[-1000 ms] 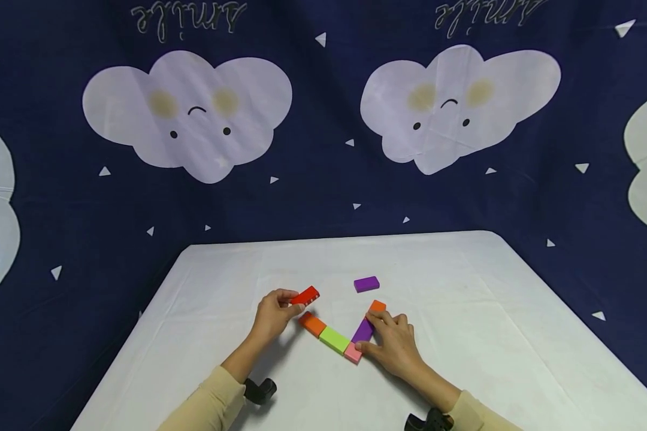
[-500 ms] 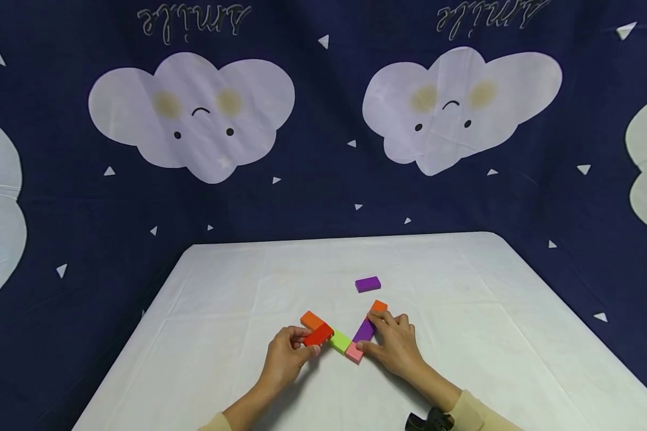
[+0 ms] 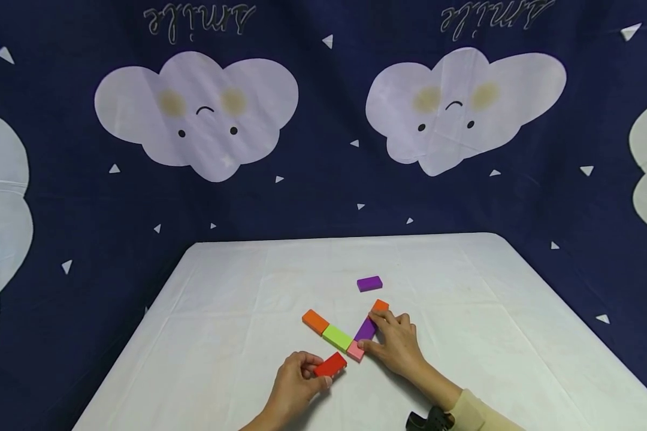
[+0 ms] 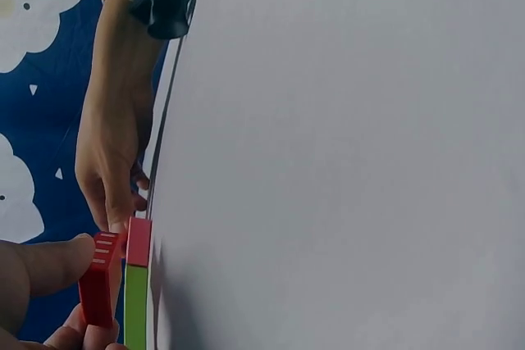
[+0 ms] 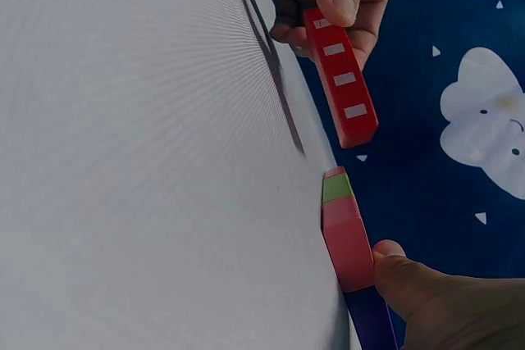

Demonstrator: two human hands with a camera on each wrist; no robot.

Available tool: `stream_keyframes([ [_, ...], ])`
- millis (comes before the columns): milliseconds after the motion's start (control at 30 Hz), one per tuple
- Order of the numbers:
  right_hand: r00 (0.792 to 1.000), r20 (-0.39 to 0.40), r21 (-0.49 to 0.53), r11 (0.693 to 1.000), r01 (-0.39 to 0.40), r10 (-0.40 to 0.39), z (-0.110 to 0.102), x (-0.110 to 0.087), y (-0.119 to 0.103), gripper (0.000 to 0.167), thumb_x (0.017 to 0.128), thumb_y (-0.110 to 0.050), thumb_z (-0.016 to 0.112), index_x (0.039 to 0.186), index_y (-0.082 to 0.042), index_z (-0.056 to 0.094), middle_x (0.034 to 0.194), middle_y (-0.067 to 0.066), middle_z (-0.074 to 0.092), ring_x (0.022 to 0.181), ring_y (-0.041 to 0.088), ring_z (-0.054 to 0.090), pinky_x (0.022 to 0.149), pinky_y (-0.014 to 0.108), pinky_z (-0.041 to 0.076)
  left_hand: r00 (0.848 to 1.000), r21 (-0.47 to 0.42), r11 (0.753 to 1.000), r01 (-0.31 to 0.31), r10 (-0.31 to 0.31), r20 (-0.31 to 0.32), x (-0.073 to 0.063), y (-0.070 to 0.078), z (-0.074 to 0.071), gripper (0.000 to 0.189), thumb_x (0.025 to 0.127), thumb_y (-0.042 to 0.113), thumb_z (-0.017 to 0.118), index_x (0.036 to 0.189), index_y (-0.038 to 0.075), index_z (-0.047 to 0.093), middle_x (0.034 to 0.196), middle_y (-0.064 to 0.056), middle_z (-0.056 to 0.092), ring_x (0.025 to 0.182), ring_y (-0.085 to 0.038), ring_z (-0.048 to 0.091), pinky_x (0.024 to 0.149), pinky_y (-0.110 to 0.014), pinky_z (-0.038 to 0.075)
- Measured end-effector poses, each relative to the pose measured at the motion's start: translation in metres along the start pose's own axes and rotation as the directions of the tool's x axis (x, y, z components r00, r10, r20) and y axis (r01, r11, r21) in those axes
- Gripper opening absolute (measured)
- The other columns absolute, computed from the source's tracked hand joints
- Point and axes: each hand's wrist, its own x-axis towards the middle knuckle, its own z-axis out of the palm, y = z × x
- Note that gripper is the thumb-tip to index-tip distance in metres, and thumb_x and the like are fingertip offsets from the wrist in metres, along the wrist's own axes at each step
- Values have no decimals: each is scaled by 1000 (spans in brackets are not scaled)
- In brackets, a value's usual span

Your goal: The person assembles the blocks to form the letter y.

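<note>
My left hand pinches a red block between thumb and fingers, above the table on the near side of a row of coloured blocks. Pale rectangular marks run along one side of this block in the right wrist view. The row forms a V: an orange block, a lime green block and a pink block, then a purple block and another orange block. My right hand grips the purple block, its thumb by the pink corner and its fingertips near the far orange block.
Beyond the V, a separate purple block lies on the white tabletop. Behind the table hangs a dark blue cloth with cloud prints. A black device is strapped at my right wrist.
My left hand has carried the red block from beyond the left orange block, across the row, toward me and to the right. The right hand keeps its place on the V.
</note>
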Motion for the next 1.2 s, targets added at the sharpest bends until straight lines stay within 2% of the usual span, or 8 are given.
stream_keyframes([
  [233, 1000, 11, -8, 1000, -7, 7, 1, 0, 1, 68, 69, -51, 76, 124, -13, 63, 122, 0, 60, 87, 22, 40, 72, 33, 27, 999, 57, 998, -4, 2, 35, -3, 1, 3, 31, 69, 16, 81, 92, 6, 64, 81, -2, 53, 73, -8, 42, 62, -19, 33],
  [633, 1000, 11, -6, 1000, -7, 8, 0, 0, 1, 68, 69, -50, 76, 124, -13, 62, 122, 1, 60, 88, 22, 40, 72, 33, 27, 998, 142, 989, -36, 29, 54, -4, -3, 8, 33, 67, 19, 81, 92, 8, 63, 79, 2, 50, 75, -7, 37, 62, -20, 30],
  [800, 1000, 5, -3, 1000, -1, 1, 0, 0, 1, 68, 69, -49, 76, 124, -13, 62, 121, 1, 60, 88, 22, 40, 72, 33, 26, 995, 154, 983, -96, 89, 51, -7, -3, 8, 37, 66, 23, 82, 95, 8, 63, 82, 2, 52, 77, -7, 38, 64, -20, 31],
  [1033, 1000, 1, -2, 1000, 2, -2, 0, 0, 1, 68, 69, -48, 76, 124, -12, 62, 121, 1, 60, 88, 22, 40, 72, 33, 27, 986, 146, 976, -163, 154, 69, -5, 0, 0, 37, 71, 23, 78, 102, 10, 63, 92, 1, 55, 83, -10, 40, 70, -23, 33],
  [1133, 1000, 6, 3, 1000, -4, 4, 0, 0, 0, 68, 69, -48, 77, 124, -12, 62, 122, 1, 59, 88, 22, 40, 72, 34, 27, 975, 150, 964, -219, 210, 76, -2, 1, -4, 34, 73, 21, 77, 103, 12, 65, 95, 1, 58, 86, -11, 41, 73, -23, 34],
  [1200, 1000, 10, 4, 1000, -8, 8, -1, 0, 0, 68, 69, -48, 77, 125, -12, 62, 122, 1, 59, 88, 22, 40, 72, 34, 27, 961, 149, 951, -270, 257, 99, 1, 1, -7, 31, 75, 20, 76, 104, 13, 66, 96, 0, 61, 86, -12, 41, 73, -22, 34],
])
